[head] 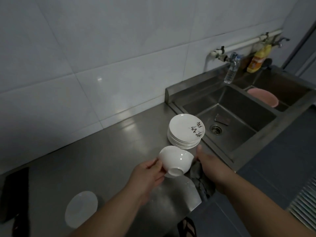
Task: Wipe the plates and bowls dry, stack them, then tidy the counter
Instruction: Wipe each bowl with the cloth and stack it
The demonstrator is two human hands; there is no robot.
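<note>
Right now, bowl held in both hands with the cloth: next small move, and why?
Probably turn the white bowl with the left hand so the right hand can rub the grey cloth round its outer wall: the bowl is tipped, foot toward the camera, cloth against only its right side, not yet set down.

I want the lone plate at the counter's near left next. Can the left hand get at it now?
Probably not yet: the left hand holds the bowl. The plate lies uncovered beside that forearm, so the path looks free.
</note>
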